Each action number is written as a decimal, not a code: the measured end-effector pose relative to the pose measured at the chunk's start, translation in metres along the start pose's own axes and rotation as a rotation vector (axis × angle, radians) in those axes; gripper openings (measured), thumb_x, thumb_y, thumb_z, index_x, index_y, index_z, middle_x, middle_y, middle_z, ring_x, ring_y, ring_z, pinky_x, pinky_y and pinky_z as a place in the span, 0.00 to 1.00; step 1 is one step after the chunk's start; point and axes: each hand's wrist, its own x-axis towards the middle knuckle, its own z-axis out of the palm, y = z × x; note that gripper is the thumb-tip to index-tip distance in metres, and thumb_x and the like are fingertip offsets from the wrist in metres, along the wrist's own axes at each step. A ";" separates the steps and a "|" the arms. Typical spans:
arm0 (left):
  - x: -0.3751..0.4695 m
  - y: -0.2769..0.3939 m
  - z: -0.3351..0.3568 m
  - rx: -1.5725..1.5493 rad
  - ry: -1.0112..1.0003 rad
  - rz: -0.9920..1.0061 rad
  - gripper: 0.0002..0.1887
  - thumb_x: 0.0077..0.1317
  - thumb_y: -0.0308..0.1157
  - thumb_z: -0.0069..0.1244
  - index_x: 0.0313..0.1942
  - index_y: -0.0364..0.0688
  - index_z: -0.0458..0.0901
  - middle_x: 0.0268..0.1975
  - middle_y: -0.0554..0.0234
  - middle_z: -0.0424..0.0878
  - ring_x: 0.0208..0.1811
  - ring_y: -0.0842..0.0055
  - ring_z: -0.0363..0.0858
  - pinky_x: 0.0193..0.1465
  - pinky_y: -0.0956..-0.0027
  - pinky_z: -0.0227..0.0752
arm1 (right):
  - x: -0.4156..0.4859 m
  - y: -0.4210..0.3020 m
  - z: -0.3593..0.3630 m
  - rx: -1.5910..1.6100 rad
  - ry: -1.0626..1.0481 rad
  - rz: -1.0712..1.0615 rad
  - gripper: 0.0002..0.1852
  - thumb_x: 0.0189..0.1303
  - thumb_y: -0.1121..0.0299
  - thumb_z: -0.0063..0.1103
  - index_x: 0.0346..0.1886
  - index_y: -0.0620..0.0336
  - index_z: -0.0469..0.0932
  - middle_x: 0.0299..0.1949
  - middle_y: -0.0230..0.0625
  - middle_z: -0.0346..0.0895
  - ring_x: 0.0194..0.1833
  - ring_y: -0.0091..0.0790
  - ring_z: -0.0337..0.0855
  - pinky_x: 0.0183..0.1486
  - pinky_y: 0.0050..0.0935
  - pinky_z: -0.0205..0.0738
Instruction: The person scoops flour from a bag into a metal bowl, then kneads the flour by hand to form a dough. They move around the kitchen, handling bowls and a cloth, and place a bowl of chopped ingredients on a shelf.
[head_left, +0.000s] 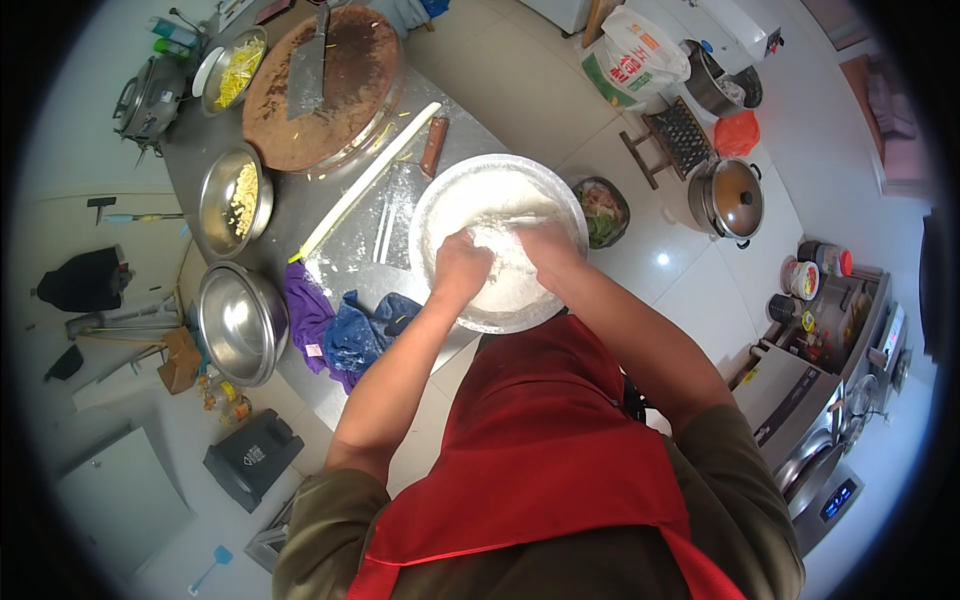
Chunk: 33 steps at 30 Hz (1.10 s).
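Before me at the table's edge is a wide metal bowl (500, 321) holding white flour (480, 195) with clumps of dough in it. My left hand (463, 264) is in the bowl on the left, fingers curled down into the flour mixture. My right hand (550, 247) is in its right half, fingers in the same mixture. Glare and flour hide the fingertips, so whether either hand grips dough is unclear. Left of the bowl lie a dough scraper (433, 148) with a wooden handle, a long green-white stalk (367, 178) and scattered flour.
A cleaver (306, 79) lies on a round wooden chopping board (360, 82). Metal bowls hold yellow shreds (241, 71) and chopped yellow pieces (244, 201); another metal bowl (238, 322) stands nearby. Purple cloth (304, 300) and blue cloth (360, 334) lie at the near edge.
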 end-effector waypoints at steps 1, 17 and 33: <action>-0.001 0.001 -0.002 0.046 -0.017 -0.005 0.19 0.62 0.17 0.47 0.54 0.33 0.84 0.43 0.56 0.90 0.39 0.75 0.87 0.45 0.70 0.80 | 0.000 0.000 -0.001 0.002 0.002 0.006 0.18 0.60 0.74 0.64 0.51 0.79 0.80 0.47 0.50 0.84 0.43 0.40 0.87 0.42 0.37 0.81; -0.018 0.038 -0.022 -0.991 -0.167 -0.348 0.18 0.65 0.18 0.58 0.56 0.30 0.80 0.51 0.47 0.87 0.46 0.65 0.90 0.49 0.63 0.87 | 0.015 0.018 -0.011 -0.065 0.007 0.067 0.20 0.68 0.70 0.57 0.57 0.75 0.78 0.52 0.50 0.84 0.49 0.43 0.87 0.49 0.40 0.82; -0.025 0.042 -0.020 -1.044 -0.117 -0.479 0.16 0.74 0.23 0.49 0.59 0.29 0.76 0.52 0.46 0.85 0.49 0.62 0.88 0.50 0.60 0.88 | 0.001 0.004 -0.013 0.073 -0.057 0.179 0.21 0.72 0.67 0.53 0.64 0.70 0.74 0.58 0.48 0.80 0.55 0.41 0.85 0.57 0.41 0.81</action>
